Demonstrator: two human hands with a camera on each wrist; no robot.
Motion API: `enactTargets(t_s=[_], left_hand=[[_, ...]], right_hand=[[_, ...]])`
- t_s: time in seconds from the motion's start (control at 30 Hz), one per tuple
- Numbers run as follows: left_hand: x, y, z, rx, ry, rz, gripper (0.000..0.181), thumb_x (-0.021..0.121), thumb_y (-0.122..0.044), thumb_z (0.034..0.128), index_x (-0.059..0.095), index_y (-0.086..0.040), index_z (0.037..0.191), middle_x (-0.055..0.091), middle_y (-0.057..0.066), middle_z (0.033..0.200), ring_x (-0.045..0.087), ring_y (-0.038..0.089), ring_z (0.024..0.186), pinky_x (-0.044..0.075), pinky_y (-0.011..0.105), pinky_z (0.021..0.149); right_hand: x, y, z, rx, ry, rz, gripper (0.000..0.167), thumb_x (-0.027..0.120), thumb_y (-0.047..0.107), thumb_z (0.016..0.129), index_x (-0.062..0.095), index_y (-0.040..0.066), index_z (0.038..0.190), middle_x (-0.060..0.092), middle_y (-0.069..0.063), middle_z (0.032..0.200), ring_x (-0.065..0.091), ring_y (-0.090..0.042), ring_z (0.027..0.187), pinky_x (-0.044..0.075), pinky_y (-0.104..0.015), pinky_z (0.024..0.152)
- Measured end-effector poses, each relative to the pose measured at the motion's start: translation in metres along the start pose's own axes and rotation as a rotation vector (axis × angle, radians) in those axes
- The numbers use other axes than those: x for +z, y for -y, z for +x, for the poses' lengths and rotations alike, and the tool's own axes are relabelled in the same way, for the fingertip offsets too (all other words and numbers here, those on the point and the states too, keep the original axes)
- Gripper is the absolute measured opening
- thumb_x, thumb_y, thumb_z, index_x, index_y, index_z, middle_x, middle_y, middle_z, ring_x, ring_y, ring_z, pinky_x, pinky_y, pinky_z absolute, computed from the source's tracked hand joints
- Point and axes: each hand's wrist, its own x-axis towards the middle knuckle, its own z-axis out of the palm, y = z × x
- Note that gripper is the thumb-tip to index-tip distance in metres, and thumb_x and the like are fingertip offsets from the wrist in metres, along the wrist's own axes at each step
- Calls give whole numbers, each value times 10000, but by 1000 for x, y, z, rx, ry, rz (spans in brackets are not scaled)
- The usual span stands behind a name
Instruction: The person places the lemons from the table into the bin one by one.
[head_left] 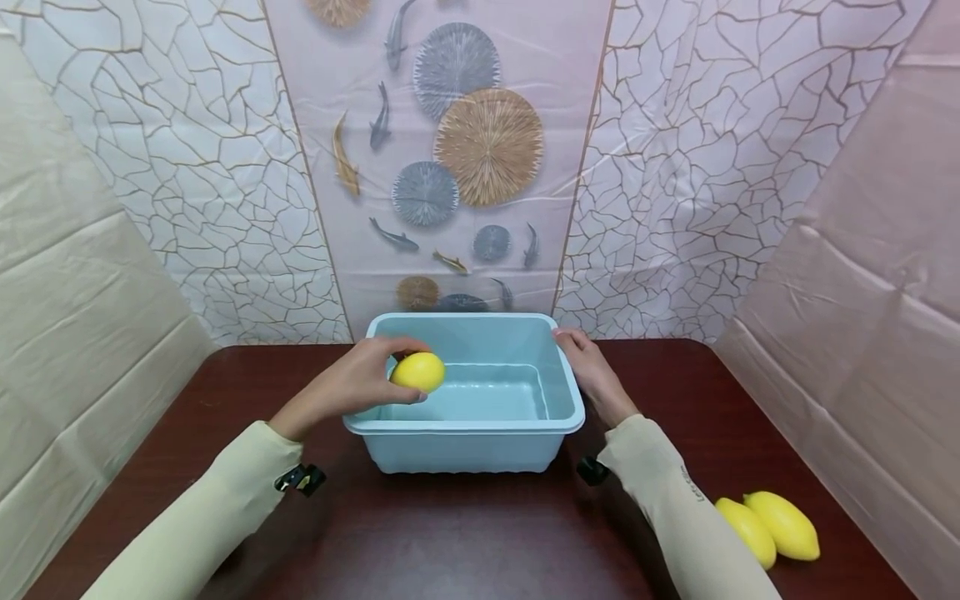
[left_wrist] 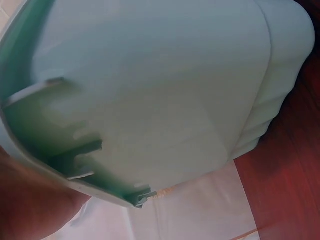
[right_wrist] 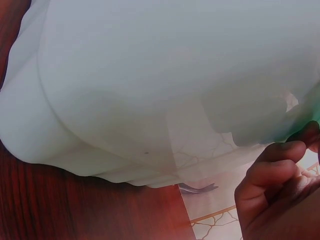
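A light blue plastic basin (head_left: 465, 450) stands near the back of the table. Over its left side, my left hand (head_left: 352, 382) holds a yellow lemon (head_left: 418, 372) between thumb and fingers. My right hand (head_left: 592, 371) grips the basin's right rim near the back corner. In the right wrist view, the curled fingers of the right hand (right_wrist: 275, 190) are at the rim beside the basin's outer wall (right_wrist: 125, 75). The left wrist view shows the basin's outer wall (left_wrist: 150, 100) and part of the left hand (left_wrist: 40, 200); the lemon is hidden there.
Two yellow lemons, one (head_left: 783, 525) beside the other (head_left: 748, 532), lie on the dark red table (head_left: 480, 533) at the right, next to the right sleeve. A patterned cloth (head_left: 465, 167) hangs behind the table, with pale cloth sides at left and right.
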Motion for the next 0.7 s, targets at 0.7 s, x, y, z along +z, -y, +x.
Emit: enactTargets(t_s=[0.7], left_hand=[[6, -1, 15, 40, 125, 75, 533, 873, -252, 833, 711, -109, 1320, 741, -11, 1187, 643, 131, 976, 531, 358, 828]], right_hand=[[-1, 0, -2, 3, 14, 8, 611, 430, 601, 1089, 535, 156, 1493, 622, -147, 1355, 614, -263, 1169, 508, -356, 916]])
